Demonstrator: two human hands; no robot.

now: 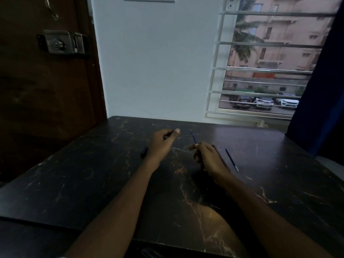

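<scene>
Dark marbled table [279, 183] set against a pale wall, with a wooden door [46, 81] beyond its left edge and a barred window [260, 71] beyond its far right corner.

**Hands.** The right hand [208, 159] hovers over the middle of the surface, its fingertips pinching the held refill [193, 137]. The left hand [163, 144] is just to its left, nearer the far edge. Its fingers are curled with the thumb laid across them. Whether it pinches something small cannot be told.

**Position and axis.** The held refill is a thin blue rod that rises clear of the surface from the right fingertips. Its long axis runs near to far, and its free end points at the far edge, leaning slightly left. A second refill [231, 159] lies flat just right of the right hand. It runs diagonally, with its pale tip toward the near right corner. A black cap-like piece [144, 152] lies flat just left of the left wrist.

**Progress.** The work appears to be fitting or swapping a pen refill. The parts lie separate and the held refill is bare along its visible length. No barrel can be made out with certainty. On this evidence the job is at an early or middle stage. The refill has yet to be seated, and the loose black piece has yet to be fitted.
</scene>
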